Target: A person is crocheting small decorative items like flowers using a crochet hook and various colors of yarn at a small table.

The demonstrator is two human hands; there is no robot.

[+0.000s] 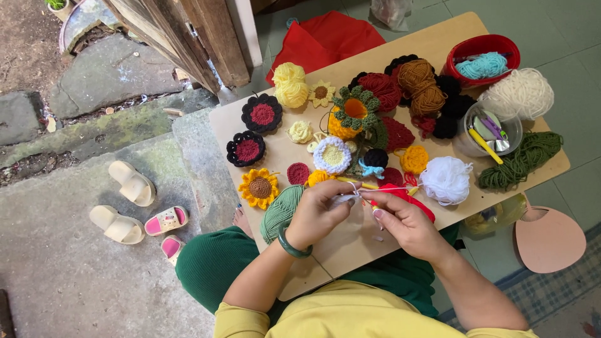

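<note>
My left hand (pixel 320 211), with a green bangle on the wrist, pinches a small white crochet piece (pixel 348 198) with white yarn. My right hand (pixel 404 222) grips a crochet hook with a yellow and red handle (pixel 374 204) against that piece. Both hands work over the near edge of a low wooden table (pixel 350 244). A ball of pale green yarn (pixel 280 211) lies just left of my left hand. Red yarn (pixel 407 195) lies under my right hand.
Crocheted flowers (pixel 259 187) cover the table, with balls of yarn, a red bowl (pixel 482 49), a clear tub of hooks (pixel 488 133) and a white pompom (pixel 446 180). A pink fan (pixel 549 239) lies on the floor at right. Sandals (pixel 131 183) sit on the stone at left.
</note>
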